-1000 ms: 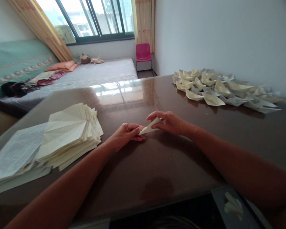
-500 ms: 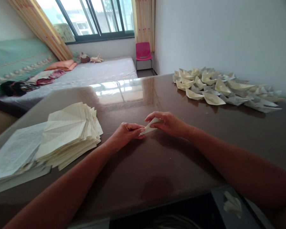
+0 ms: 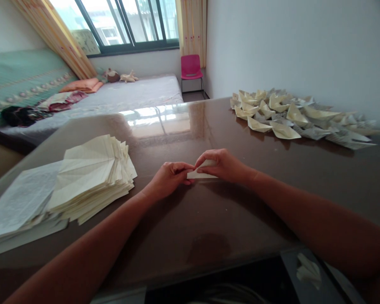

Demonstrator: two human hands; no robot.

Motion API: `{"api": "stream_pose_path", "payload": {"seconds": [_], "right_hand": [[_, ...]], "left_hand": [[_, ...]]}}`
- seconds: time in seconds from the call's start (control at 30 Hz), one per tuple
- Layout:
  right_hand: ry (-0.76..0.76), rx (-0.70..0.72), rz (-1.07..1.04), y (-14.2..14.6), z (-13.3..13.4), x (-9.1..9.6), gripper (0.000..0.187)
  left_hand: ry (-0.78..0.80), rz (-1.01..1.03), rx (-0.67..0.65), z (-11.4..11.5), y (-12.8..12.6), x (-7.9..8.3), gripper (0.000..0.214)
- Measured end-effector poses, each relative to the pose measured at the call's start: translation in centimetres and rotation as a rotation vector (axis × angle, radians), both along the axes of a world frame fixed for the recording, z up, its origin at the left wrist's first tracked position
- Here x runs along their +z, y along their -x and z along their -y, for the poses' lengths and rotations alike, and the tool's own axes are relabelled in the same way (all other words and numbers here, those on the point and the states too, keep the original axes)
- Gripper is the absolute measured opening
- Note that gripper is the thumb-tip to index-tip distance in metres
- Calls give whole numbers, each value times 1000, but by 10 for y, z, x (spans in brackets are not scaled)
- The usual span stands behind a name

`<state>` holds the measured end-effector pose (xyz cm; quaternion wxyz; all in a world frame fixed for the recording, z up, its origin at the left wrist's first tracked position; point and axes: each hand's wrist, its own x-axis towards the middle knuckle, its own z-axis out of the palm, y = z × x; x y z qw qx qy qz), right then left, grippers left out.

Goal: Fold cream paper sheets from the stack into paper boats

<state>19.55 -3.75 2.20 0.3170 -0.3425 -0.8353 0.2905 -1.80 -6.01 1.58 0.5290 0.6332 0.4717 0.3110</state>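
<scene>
A small folded piece of cream paper (image 3: 200, 174) is held between my two hands, just above or on the brown table. My left hand (image 3: 171, 176) pinches its left end between thumb and fingers. My right hand (image 3: 220, 164) grips it from the right, the index fingertip meeting the left fingers at the top edge and the thumb on the near face. Fingers cover much of the paper, so its full shape is hidden.
A stack of cream paper sheets (image 3: 91, 173) lies on the left of the table (image 3: 190, 228), beside greyish printed sheets (image 3: 23, 198). Many folded paper boats (image 3: 285, 130) cluster at the right by the wall. A crumpled paper piece (image 3: 308, 270) lies below the table's near edge.
The folded paper has turned from a slant to nearly level. My right fingers have shifted left along its top edge, and the fingertips of both hands now meet.
</scene>
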Motion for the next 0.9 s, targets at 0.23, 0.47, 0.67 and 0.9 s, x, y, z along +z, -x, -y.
{"api": "stream_pose_path", "payload": {"seconds": [0.23,0.47,0.67,0.9], "right_hand": [[88,-138,15,-2,-3,4,16],[85,-85,-37,1,0,4,18],[127,-67,-81,2,-2,3,20],[146,-108,-104,2,-3,2,20]], "left_hand": [[72,105,-28,1,4,4,43],[74,137,122,5,-5,6,40],[-30,132,108,4,-7,3,29],[-50,34,120,6,-8,6,34]]}}
